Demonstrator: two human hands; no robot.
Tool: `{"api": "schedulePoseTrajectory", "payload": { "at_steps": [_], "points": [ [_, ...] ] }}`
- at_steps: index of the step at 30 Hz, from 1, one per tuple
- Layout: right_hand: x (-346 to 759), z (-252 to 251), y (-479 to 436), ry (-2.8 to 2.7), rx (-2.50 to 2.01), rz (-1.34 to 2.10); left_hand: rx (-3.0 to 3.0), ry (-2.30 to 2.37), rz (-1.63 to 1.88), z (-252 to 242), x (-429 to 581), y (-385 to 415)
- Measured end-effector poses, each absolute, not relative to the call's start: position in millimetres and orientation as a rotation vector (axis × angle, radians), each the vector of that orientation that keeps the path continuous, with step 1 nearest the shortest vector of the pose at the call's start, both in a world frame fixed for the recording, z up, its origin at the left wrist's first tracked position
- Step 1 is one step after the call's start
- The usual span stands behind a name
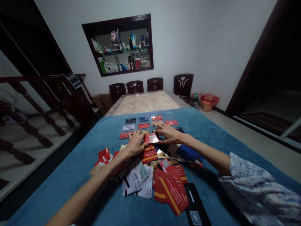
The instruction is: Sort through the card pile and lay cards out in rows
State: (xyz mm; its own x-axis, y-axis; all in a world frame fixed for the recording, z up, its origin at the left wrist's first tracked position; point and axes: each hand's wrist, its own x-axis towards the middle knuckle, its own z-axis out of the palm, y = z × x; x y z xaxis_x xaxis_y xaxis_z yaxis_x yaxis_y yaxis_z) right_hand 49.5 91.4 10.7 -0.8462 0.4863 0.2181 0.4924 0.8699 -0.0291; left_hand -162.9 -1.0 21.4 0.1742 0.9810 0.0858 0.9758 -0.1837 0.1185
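Note:
A red card (150, 138) with a pale glare on it is held level between my two hands, just above the pile. My left hand (136, 142) grips its left edge, thumb at the lower corner. At its right edge my right hand (168, 134) has its fingers curled round the side. Beyond them, cards lie in rows, among them a dark card (130, 121), a blue card (144, 119) and an orange-red card (156, 118). Nearer me is a loose heap with white cards (135, 180) and red-and-yellow cards (172, 190). My hands partly hide the nearest row.
A blue cloth (77, 175) covers the near part of the table; its stone top (150, 102) shows at the far end. A black sleeve-like strip (195, 204) lies at front right, and a blue packet (188, 153) beside my right forearm. Chairs (155, 84) stand behind.

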Motion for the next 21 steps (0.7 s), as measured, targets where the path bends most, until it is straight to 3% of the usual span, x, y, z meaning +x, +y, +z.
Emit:
{"api": "schedulePoseTrajectory", "payload": {
  "at_steps": [21],
  "points": [
    [121, 16, 152, -2.836, -1.071, -0.023, 2.503, 1.883, 0.138, 19, -88, 90]
  ]
}}
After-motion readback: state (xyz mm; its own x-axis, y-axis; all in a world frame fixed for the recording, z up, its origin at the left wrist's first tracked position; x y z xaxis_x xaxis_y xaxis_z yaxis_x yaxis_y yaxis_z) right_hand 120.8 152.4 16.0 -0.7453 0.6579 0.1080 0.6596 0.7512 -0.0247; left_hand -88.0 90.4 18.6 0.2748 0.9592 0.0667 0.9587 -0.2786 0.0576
